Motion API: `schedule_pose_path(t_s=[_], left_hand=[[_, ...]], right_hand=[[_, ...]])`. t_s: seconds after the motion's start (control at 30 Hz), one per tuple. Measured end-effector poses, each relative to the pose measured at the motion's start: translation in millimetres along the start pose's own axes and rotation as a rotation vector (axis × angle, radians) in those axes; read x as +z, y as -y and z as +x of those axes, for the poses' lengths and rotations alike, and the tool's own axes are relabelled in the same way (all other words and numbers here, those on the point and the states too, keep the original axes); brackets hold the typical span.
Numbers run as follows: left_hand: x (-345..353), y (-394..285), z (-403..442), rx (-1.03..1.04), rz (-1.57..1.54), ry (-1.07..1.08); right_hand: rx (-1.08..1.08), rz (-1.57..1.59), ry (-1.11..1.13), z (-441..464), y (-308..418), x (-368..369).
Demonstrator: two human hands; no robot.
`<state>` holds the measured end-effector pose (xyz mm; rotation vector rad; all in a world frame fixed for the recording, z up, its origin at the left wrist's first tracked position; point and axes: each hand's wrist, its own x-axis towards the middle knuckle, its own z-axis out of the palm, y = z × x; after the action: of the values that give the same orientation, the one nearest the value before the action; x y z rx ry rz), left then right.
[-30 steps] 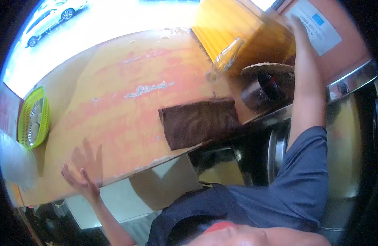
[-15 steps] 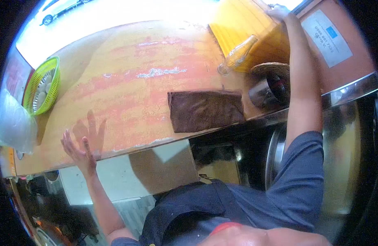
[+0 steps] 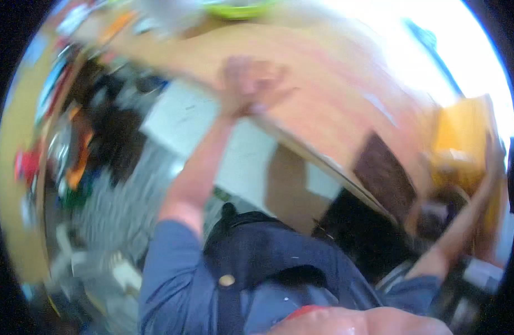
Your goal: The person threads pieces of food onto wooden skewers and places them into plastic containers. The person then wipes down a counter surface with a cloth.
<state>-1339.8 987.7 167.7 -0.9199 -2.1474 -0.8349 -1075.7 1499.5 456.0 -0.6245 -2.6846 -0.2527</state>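
The picture is smeared by motion. My left hand (image 3: 241, 81) is over the near edge of the worn orange-and-red tabletop (image 3: 318, 84), its fingers blurred but apart, with a shadow of spread fingers beside it. Nothing shows in it. My right hand (image 3: 496, 153) is at the right side of a yellow box-like thing (image 3: 460, 125); its fingers are too blurred to tell whether they grip it. A folded dark brown cloth (image 3: 384, 177) lies by the table edge, left of my right forearm. Below the yellow thing a dark round container (image 3: 435, 215) is blurred.
A bright green basket (image 3: 240, 10) is at the far top edge, beside a whitish plastic bag (image 3: 170, 14). Under the tabletop is a white panel (image 3: 243, 162). Mixed items (image 3: 73, 151) crowd the left, above a grey floor (image 3: 120, 206).
The view has swung to the left, so the table, cloth and yellow thing now appear tilted and further right. The glass bottle no longer shows clearly. More of the floor and left side is visible.
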Motion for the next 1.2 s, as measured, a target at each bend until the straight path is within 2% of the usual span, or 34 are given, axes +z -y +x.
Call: schedule_pose_path(t_s=[0.2,0.27,0.3,0.37,0.43,0.5,0.57,0.7,0.83,0.97,1.03,1.1,1.17,1.2], left_hand=[[-6.2,12.6,-27.2,-0.232,-0.145,-0.063],[-31.6,6.3,-35.3,-0.147,-0.251,0.05],[-87.7,-16.9,-33.3,-0.277,-0.385,0.129],[-138.6,-27.6,-62.2,-0.302,-0.517,0.145],[-193.3,-21.7,-108.2,-0.26,-0.45,0.165],[-234.9,3.3,-179.8,-0.334,-0.373,0.222],[-294.2,35.0,-252.4,-0.522,-0.288,0.15],[-411.8,109.1,-372.9,-0.715,0.025,-0.018],[-535.5,154.0,-424.7,-0.908,0.139,-0.212],[-630.2,211.9,-464.5,-0.952,0.405,-0.408],[-669.8,237.6,-494.0,-0.994,0.511,-0.496],[-696.6,259.3,-538.2,-1.065,0.632,-0.57],[-714.9,275.4,-590.5,-1.189,0.715,-0.611],[-718.7,277.3,-617.0,-1.285,0.741,-0.629]], right_hand=[[-0.298,0.382,-0.07,-57.7,157.8,31.7],[-0.372,0.47,-0.06,-74.5,216.1,37.1],[-0.405,0.507,-0.056,-83.2,246.8,38.0],[-0.466,0.573,-0.04,-99.7,305.6,35.1],[-0.508,0.622,-0.015,-117.9,360.7,30.1],[-0.539,0.656,-0.011,-142.2,415.4,17.4],[-0.562,0.69,-0.009,-162.8,472.7,7.3],[-0.584,0.746,-0.003,-186.3,576.4,-12.3],[-0.614,0.79,-0.001,-186.6,675.7,-34.7],[-0.679,0.865,0.033,-179.2,793.0,-56.6],[-0.748,0.926,0.089,-174.0,866.0,-64.3],[-0.84,1.017,0.249,-168.9,954.5,-56.2],[-0.862,1.151,0.682,-156.6,1060.5,-24.8],[-1.165,1.044,0.447,-208.0,1115.5,-58.5]])
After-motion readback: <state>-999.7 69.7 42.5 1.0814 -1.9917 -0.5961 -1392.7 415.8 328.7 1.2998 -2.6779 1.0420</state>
